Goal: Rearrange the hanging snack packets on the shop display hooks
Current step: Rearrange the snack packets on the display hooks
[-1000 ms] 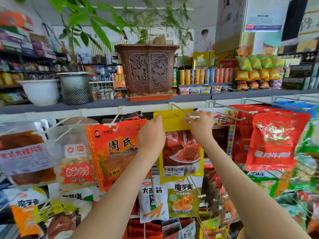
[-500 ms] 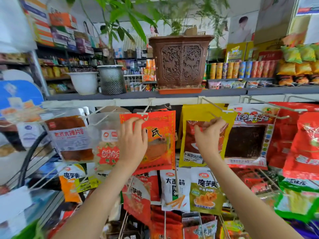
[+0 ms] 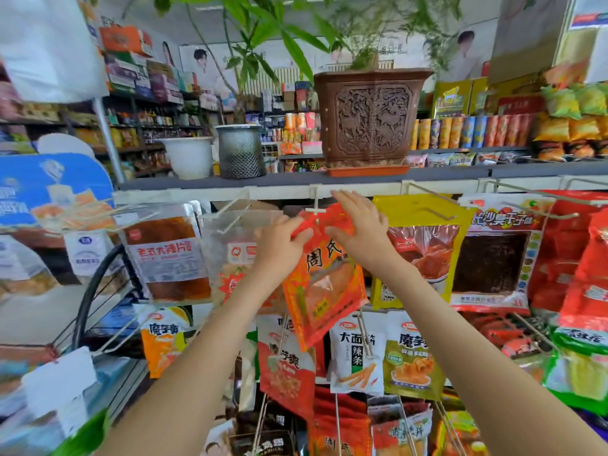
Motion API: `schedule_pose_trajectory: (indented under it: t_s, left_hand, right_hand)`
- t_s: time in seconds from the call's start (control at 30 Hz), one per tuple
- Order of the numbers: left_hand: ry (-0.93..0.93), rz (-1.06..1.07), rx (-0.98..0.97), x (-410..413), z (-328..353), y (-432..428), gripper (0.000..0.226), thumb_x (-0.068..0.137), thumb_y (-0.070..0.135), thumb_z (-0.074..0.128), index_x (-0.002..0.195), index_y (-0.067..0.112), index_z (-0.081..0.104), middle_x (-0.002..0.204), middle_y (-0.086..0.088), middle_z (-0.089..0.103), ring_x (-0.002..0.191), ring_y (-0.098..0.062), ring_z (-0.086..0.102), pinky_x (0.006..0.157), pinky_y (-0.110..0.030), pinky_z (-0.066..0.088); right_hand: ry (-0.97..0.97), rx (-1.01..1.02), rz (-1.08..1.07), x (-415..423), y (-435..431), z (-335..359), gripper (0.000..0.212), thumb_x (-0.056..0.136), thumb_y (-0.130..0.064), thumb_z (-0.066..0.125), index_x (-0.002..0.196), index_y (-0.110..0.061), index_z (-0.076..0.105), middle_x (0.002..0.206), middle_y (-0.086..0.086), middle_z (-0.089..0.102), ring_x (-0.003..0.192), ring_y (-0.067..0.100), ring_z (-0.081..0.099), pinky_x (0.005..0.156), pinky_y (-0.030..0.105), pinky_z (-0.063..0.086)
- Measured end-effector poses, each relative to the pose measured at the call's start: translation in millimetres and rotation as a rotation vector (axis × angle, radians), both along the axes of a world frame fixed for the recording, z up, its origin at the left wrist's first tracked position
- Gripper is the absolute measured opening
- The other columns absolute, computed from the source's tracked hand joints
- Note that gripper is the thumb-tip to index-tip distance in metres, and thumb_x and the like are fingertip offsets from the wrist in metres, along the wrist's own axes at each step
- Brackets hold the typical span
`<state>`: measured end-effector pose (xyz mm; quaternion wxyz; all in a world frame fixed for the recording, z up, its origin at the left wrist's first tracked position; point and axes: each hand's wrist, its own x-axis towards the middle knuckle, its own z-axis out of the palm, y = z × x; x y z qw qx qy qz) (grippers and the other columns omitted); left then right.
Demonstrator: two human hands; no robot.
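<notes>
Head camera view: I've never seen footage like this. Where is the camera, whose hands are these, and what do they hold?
One picture, from a camera worn on a person's head, looking forward and down, so both bare arms are that person's own; there is no machine. Ahead, snack packets hang on a shop rack's wire hooks. The left hand pinches the top corner of an orange-red packet beside the tip of a white hook; the right hand rests on the packet's top, fingers fairly straight. On the grey shelf above stand a carved brown planter, a mesh bin and a white pot.
</notes>
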<state>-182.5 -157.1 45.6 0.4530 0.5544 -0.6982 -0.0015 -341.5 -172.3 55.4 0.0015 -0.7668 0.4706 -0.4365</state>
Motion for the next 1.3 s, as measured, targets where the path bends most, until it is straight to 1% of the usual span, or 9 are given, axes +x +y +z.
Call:
schedule_pose_trajectory:
  t_s: [0.2, 0.4, 0.6, 0.7, 0.87, 0.97, 1.03, 1.13, 1.3]
  left_hand:
    - [0.076, -0.144, 0.026, 11, 15, 38, 0.008, 0.094, 0.022, 0.053, 0.092, 0.019, 0.061, 0.081, 0.006, 0.053, 0.074, -0.015, 0.049, 0.062, -0.026, 0.032]
    - [0.064, -0.208, 0.093, 23, 2, 63, 0.010, 0.091, 0.023, 0.057, 0.082, 0.022, 0.058, 0.075, 0.000, 0.060, 0.068, -0.016, 0.055, 0.059, -0.027, 0.035]
    - [0.064, -0.268, 0.246, 21, -52, 67, 0.011, 0.090, 0.028, 0.057, 0.080, 0.024, 0.057, 0.085, 0.000, 0.062, 0.071, -0.016, 0.058, 0.059, -0.029, 0.039]
    - [-0.049, -0.315, 0.328, 5, -73, 66, 0.024, 0.088, 0.030, 0.058, 0.080, 0.008, 0.059, 0.075, -0.010, 0.061, 0.071, -0.022, 0.057, 0.064, -0.036, 0.039]
    - [-0.284, -0.461, 0.471, -38, -103, 75, 0.015, 0.088, 0.028, 0.058, 0.084, 0.015, 0.064, 0.072, -0.001, 0.055, 0.075, -0.021, 0.054, 0.064, -0.031, 0.036]
    - [-0.371, -0.524, 0.604, -66, -143, 84, 0.017, 0.091, 0.030, 0.053, 0.083, 0.018, 0.061, 0.079, -0.009, 0.059, 0.094, -0.031, 0.058, 0.081, -0.036, 0.041]
    - [-0.417, -0.569, 0.661, -83, -169, 91, 0.026, 0.092, 0.030, 0.051, 0.071, 0.016, 0.054, 0.082, -0.013, 0.060, 0.101, -0.033, 0.058, 0.073, -0.035, 0.040]
    - [-0.405, -0.588, 0.727, -108, -198, 97, 0.023, 0.093, 0.031, 0.051, 0.088, 0.014, 0.065, 0.088, -0.010, 0.064, 0.087, -0.029, 0.058, 0.060, -0.031, 0.035]
    - [-0.396, -0.568, 0.786, -157, -249, 101, 0.026, 0.094, 0.032, 0.050, 0.079, 0.015, 0.062, 0.076, -0.001, 0.057, 0.078, -0.022, 0.056, 0.053, -0.030, 0.030]
  right_hand:
    - [-0.032, -0.129, -0.099, 11, 18, 11, 0.017, 0.083, -0.033, 0.064, 0.096, -0.022, 0.068, 0.103, -0.002, 0.058, 0.112, 0.021, 0.039, 0.089, 0.030, 0.016]
    - [0.037, -0.109, -0.014, 14, 36, -9, 0.014, 0.083, -0.035, 0.065, 0.090, -0.025, 0.070, 0.089, -0.010, 0.056, 0.098, 0.009, 0.033, 0.076, 0.028, 0.010]
    - [-0.005, 0.122, 0.047, -1, 54, -65, 0.008, 0.085, -0.033, 0.064, 0.088, -0.027, 0.067, 0.091, -0.012, 0.053, 0.102, 0.008, 0.041, 0.099, 0.035, 0.017]
    - [-0.009, 0.195, -0.003, -19, 65, -93, 0.006, 0.084, -0.027, 0.066, 0.085, -0.023, 0.069, 0.078, -0.022, 0.051, 0.093, 0.010, 0.044, 0.101, 0.045, 0.026]
    - [-0.003, 0.300, 0.002, -56, 103, -132, 0.008, 0.078, -0.016, 0.068, 0.071, -0.018, 0.071, 0.063, -0.015, 0.061, 0.072, -0.003, 0.052, 0.082, 0.044, 0.037]
    - [-0.015, 0.354, -0.046, -83, 125, -167, 0.009, 0.078, -0.021, 0.068, 0.070, -0.024, 0.068, 0.064, -0.015, 0.059, 0.074, -0.005, 0.050, 0.082, 0.050, 0.036]
    - [-0.005, 0.408, -0.126, -100, 134, -196, 0.007, 0.081, -0.021, 0.069, 0.073, -0.023, 0.070, 0.064, -0.021, 0.053, 0.078, -0.006, 0.045, 0.089, 0.043, 0.027]
    - [-0.016, 0.494, -0.191, -126, 145, -240, 0.004, 0.082, -0.024, 0.068, 0.082, -0.021, 0.071, 0.073, -0.023, 0.051, 0.088, 0.004, 0.043, 0.089, 0.033, 0.018]
    - [-0.197, 0.702, -0.185, -170, 159, -301, 0.005, 0.082, -0.024, 0.069, 0.085, -0.028, 0.069, 0.078, -0.021, 0.051, 0.097, 0.014, 0.044, 0.097, 0.034, 0.025]
